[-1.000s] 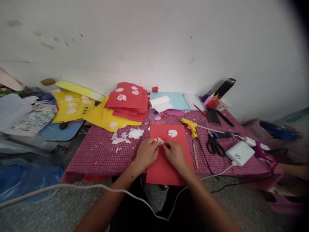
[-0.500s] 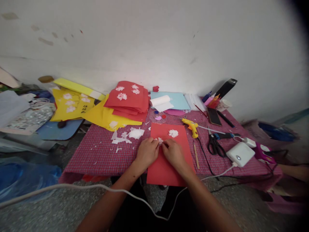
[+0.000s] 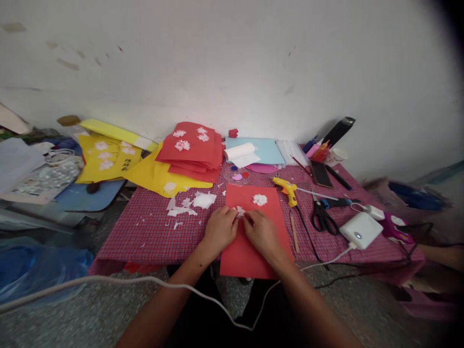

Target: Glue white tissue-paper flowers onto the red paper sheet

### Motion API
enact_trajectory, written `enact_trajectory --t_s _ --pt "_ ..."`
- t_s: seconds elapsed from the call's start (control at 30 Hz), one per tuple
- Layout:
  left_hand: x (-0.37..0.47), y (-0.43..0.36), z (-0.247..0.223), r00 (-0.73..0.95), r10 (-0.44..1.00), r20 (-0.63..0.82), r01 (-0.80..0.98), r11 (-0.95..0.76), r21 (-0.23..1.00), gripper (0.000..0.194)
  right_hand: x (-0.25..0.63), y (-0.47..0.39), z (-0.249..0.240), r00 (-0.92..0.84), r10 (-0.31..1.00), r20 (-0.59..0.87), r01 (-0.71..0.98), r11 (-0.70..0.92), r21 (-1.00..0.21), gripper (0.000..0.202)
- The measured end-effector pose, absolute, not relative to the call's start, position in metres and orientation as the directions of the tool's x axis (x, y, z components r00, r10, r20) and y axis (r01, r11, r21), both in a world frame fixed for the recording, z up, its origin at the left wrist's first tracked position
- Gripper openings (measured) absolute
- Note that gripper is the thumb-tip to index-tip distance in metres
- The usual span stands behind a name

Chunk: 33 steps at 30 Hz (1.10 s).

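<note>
Centrally, crumpled white paper (image 3: 239, 210) sits on a smooth red sheet (image 3: 253, 256); the left hand (image 3: 220, 227) and right hand (image 3: 261, 231) meet there, fingers curled close, their exact pinch hidden. Just above, a see-through palette (image 3: 241, 181) holds blue, pink and red daubs, on checked cloth (image 3: 152, 232).
</note>
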State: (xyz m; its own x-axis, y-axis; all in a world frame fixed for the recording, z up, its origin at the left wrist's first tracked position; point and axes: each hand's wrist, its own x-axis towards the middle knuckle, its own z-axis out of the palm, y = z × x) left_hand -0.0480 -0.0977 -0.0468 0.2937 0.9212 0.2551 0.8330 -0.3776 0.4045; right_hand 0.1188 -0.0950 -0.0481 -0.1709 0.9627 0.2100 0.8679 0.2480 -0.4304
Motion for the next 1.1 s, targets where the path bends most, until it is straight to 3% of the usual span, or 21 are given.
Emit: enact_trajectory --t_s 0.27,0.57,0.7,0.87,1.1 --pt "-0.048 -0.098 -0.048 0.302 0.921 0.247 0.832 -0.381 0.404 0.026 0.149 -0.113 -0.050 -0.143 0.958 0.249 0.787 0.263 -0.558 0.017" --pt "-0.044 -0.100 -0.038 0.386 0.901 0.198 0.855 -0.430 0.292 0.046 0.157 -0.115 -0.056 -0.172 0.945 0.279 0.733 0.312 -0.604 0.016" --pt "-0.049 -0.104 -0.035 0.342 0.915 0.213 0.855 -0.397 0.334 0.048 0.157 -0.118 -0.055 -0.185 0.946 0.267 0.730 0.314 -0.606 0.017" --pt "-0.073 -0.108 -0.030 0.266 0.930 0.255 0.817 -0.357 0.452 0.037 0.159 -0.120 -0.053 -0.215 0.945 0.245 0.742 0.321 -0.589 0.017" --pt "-0.091 -0.096 -0.019 0.297 0.922 0.249 0.817 -0.380 0.433 0.024 0.159 -0.120 -0.052 -0.219 0.946 0.238 0.736 0.320 -0.597 0.017"
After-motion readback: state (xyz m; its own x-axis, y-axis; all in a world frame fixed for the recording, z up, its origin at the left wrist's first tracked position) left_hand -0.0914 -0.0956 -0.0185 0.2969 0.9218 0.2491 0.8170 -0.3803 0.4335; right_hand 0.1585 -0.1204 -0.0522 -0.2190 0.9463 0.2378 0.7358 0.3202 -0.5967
